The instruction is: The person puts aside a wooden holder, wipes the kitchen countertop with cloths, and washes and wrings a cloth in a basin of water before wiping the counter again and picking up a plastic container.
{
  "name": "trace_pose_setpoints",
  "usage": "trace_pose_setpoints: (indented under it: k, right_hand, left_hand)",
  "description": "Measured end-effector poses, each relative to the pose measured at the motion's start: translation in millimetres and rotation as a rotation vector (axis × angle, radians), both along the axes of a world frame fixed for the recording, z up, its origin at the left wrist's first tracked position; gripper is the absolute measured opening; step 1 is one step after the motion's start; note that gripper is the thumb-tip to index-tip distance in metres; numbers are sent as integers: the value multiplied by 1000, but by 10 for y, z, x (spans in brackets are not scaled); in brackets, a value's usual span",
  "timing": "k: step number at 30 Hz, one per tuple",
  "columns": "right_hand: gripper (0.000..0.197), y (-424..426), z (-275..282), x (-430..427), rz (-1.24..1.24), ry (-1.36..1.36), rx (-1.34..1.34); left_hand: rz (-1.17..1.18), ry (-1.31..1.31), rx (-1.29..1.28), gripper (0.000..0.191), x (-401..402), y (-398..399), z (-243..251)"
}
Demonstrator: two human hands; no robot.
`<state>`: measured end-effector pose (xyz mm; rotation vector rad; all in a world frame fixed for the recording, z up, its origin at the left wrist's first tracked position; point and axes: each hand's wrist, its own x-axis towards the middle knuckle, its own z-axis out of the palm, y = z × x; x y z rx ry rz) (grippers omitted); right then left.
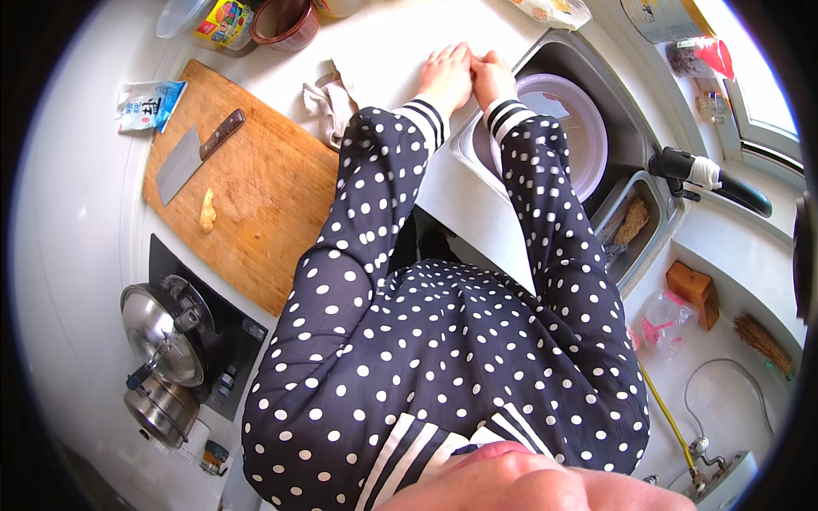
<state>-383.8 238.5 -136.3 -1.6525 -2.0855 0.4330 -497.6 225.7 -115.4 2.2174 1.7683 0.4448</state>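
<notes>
My left hand (447, 74) is over the white countertop (390, 32), its fingers stretched forward and nothing visible in it. My right hand (493, 75) meets it at the thumb side, beside the sink's left rim. The right fingertips curl out of sight, so whether anything is under them is hidden. A pale purple basin (597, 137) with water sits in the steel sink (613, 83), right of my hands. To the left lies a crumpled cloth (331, 105). Farther left, a wooden cutting board (275, 204) carries a cleaver (181, 165) and a piece of ginger (207, 212).
A salt bag (144, 107) overlaps the board's far-left corner. A lidded pan (156, 326) stands on the black stove (236, 358), near a steel pot (160, 409). A brown bowl (287, 32) and plastic tub (220, 22) stand at the back. The black faucet (722, 182) is right.
</notes>
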Motion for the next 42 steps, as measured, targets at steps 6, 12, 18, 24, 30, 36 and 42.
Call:
trace_pose_setpoints:
  k: [6,12,18,24,30,36,42]
  right_hand:
    - [20,-700,-86,50,9,-71,-142]
    - [18,101,-85,102,-59,-130,22]
    - [31,-501,79,-13,65,-57,-228]
    - [37,82,-46,127,-40,-67,-224]
    - [25,-284,-103,52,-100,-222,-239]
    - [22,-280,-90,84,99,-215,-133]
    - [22,-27,99,-190,161,-287,-130]
  left_hand:
    - [-67,-20,27,41,-63,-666,-199]
    - [-79,-76,-14,41,51,184,-187]
    - [-12,23,-38,43,-32,-422,-195]
    - [11,-110,-172,43,89,114,-79]
    - [-44,-121,-123,42,42,-183,-105]
    - [50,-162,-308,41,60,-130,-72]
    - [133,-42,-66,40,-137,-57,-109]
